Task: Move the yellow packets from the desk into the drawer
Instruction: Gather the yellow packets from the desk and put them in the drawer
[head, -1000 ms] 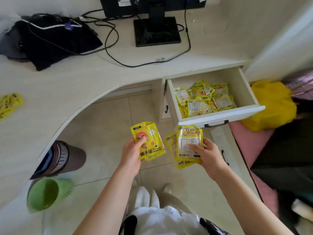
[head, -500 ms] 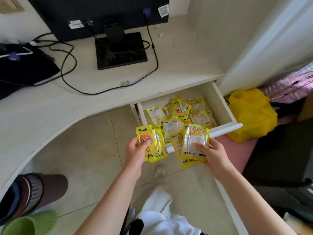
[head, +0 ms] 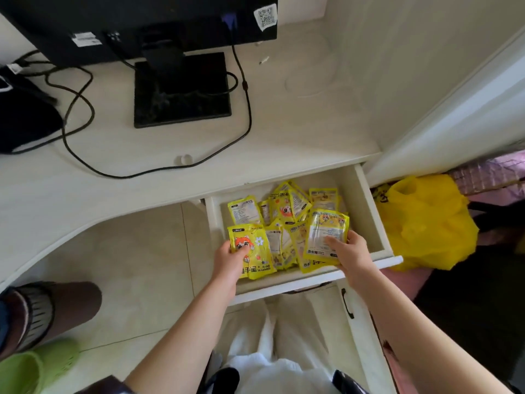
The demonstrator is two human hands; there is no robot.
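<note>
both hands over the open drawer (head: 375, 211). left hand (head: 231, 258) pinches a yellow packet (head: 254, 250), cartoon face up, long axis running away from the wrist, slightly tilted. right hand (head: 350, 253) grips a small stack of packets (head: 325, 237) the same way, printed back up. loose packets (head: 284, 207) lie in the drawer just beyond and below both sets of fingers. judgement: release is straight down; neither hand nearer, both already inside the drawer outline.
</note>
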